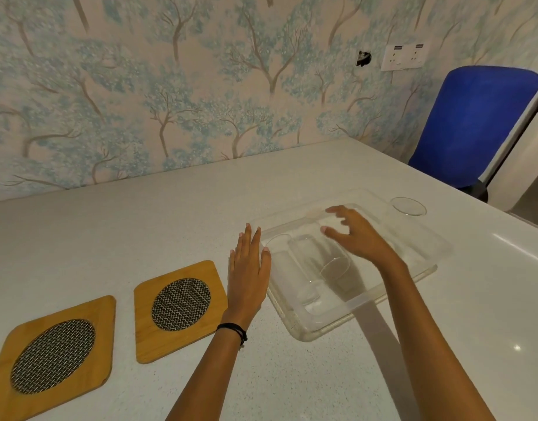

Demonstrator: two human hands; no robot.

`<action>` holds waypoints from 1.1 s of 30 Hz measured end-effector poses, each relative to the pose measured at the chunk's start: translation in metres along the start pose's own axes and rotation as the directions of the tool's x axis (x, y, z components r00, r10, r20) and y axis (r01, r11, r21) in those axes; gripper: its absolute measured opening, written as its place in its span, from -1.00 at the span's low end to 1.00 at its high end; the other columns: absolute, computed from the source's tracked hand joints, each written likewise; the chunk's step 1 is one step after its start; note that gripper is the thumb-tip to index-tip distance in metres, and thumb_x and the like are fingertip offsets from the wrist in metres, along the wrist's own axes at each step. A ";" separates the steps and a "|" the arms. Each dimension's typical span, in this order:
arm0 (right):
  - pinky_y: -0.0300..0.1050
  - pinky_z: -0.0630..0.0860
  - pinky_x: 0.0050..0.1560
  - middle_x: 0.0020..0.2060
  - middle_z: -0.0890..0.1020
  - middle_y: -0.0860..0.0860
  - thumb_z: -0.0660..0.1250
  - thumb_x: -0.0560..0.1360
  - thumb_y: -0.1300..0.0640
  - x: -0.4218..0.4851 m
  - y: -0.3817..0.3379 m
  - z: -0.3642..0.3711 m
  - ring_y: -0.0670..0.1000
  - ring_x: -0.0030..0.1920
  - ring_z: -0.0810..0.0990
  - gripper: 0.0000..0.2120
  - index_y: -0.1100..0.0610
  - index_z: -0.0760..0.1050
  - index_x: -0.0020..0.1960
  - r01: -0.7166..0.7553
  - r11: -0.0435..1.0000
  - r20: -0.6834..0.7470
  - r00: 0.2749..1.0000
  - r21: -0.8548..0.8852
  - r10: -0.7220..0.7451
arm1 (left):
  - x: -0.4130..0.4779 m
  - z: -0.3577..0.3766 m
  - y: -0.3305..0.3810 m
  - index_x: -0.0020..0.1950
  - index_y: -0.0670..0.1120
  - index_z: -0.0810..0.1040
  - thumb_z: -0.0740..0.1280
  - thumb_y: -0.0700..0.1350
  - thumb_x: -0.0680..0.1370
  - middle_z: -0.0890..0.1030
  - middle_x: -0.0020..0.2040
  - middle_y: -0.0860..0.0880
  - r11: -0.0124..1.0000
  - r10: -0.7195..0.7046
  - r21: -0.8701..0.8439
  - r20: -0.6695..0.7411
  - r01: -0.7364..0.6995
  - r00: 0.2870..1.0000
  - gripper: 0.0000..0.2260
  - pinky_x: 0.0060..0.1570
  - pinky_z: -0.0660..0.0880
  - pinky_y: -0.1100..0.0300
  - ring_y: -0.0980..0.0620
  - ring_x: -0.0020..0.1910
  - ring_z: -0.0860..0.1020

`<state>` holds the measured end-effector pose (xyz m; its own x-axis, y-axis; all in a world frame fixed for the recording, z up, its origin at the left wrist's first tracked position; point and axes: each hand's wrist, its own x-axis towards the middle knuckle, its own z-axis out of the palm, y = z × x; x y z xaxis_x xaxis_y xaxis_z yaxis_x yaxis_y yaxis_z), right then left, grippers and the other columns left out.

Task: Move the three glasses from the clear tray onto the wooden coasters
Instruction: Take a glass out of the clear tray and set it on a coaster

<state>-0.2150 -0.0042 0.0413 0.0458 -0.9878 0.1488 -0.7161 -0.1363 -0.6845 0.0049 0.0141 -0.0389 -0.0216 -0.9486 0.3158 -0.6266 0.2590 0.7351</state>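
Note:
A clear plastic tray (295, 325) lies on the white counter at centre right. Inside it, clear glasses lie on their sides: one (295, 275) near the left wall and another (325, 256) beside it. A third glass (408, 206) stands at the tray's far right corner. My right hand (355, 235) hovers over the tray with fingers spread, holding nothing. My left hand (248, 273) lies flat against the tray's left side, fingers apart. Two wooden coasters with round metal mesh centres, one (179, 308) near my left hand and one (53, 354) further left, lie bare on the counter.
A wall with tree-patterned wallpaper runs along the back of the counter (170, 214). A blue chair (474, 123) stands past the counter's far right edge. A double wall socket (405, 56) sits above it.

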 end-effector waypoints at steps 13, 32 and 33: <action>0.00 0.25 0.39 0.48 0.16 0.10 0.22 0.54 0.10 0.002 -0.001 0.023 0.13 0.43 0.24 -0.44 -0.06 0.10 0.47 -0.053 0.999 0.282 0.958 -0.005 0.053 | 0.000 0.000 0.000 0.49 0.13 -0.05 -0.05 0.03 0.63 -0.09 0.54 0.12 1.000 0.002 0.003 -0.006 -0.002 1.000 -0.57 0.46 -0.19 0.10 0.16 0.49 -0.13; 0.15 0.36 0.30 0.45 0.23 0.15 0.26 0.50 0.01 -0.003 -0.011 0.025 0.21 0.38 0.32 -0.40 -0.03 0.10 0.47 0.038 0.925 0.164 0.986 -0.379 0.027 | 0.001 0.000 0.000 0.50 0.11 -0.03 -0.04 0.03 0.63 -0.07 0.54 0.10 1.000 0.001 0.009 -0.008 -0.001 1.000 -0.57 0.47 -0.19 0.09 0.15 0.49 -0.13; 0.14 0.36 0.30 0.46 0.22 0.15 0.27 0.49 -0.01 -0.003 -0.010 0.029 0.21 0.39 0.31 -0.38 -0.04 0.08 0.47 0.049 0.901 0.145 0.989 -0.432 0.016 | 0.001 0.000 0.000 0.50 0.10 -0.03 -0.04 0.03 0.63 -0.07 0.54 0.10 1.000 0.002 0.012 -0.007 -0.002 1.000 -0.57 0.47 -0.19 0.09 0.15 0.50 -0.13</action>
<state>-0.1882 -0.0016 0.0271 0.1348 -0.9903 0.0322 -0.9436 -0.1382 -0.3008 0.0048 0.0135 -0.0385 -0.0175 -0.9467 0.3217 -0.6358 0.2589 0.7271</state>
